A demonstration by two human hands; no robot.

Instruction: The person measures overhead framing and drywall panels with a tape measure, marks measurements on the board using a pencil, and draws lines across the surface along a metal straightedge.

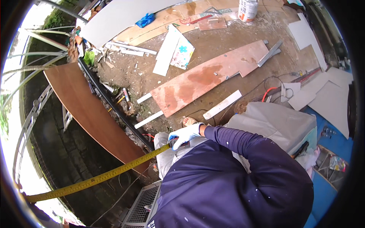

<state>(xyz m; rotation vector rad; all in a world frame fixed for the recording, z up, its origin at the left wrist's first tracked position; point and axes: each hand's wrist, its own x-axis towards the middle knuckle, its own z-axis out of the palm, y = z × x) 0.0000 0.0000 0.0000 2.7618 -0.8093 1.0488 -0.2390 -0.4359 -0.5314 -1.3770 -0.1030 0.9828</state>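
Note:
My right hand (185, 133), in a white glove, is closed around the dark case of a tape measure (174, 143) in front of my body. Its yellow blade (99, 176) is pulled out taut toward the lower left. At the picture's left rim the blade's far end meets my left hand (23, 195), which is mostly lost in the dark edge; a bit of dark sleeve shows below it. Behind the blade a long brown plywood sheet (89, 114) leans at a slant, its lower part crossed by the tape.
A reddish, stained board (205, 81) lies on the dirt ahead, with white strips (222, 105) nearby. A black pipe (110, 100) runs beside the plywood. Metal frames (28, 129) stand left; a grey covered block (273, 121) and loose cables are right. A bucket (248, 10) stands far back.

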